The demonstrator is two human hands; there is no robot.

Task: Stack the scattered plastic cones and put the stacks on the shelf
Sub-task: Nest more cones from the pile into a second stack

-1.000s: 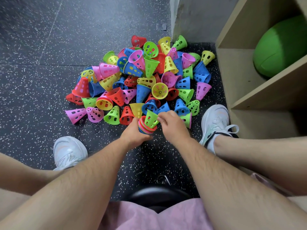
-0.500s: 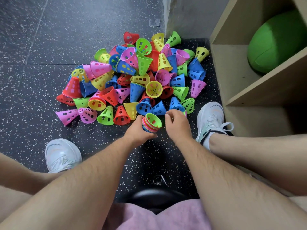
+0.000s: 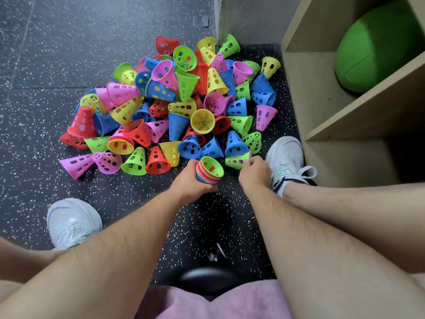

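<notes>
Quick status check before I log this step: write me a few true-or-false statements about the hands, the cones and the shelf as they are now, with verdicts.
1. The left hand holds a nested stack with a green one on top. True.
2. The right hand is empty. False: it pinches a green cone lying on its side at the near edge of the pile.
3. A finished stack stands on the shelf. False: the only thing seen in it is a green ball.
4. Most cones lie loose in a heap on the floor. True.
</notes>
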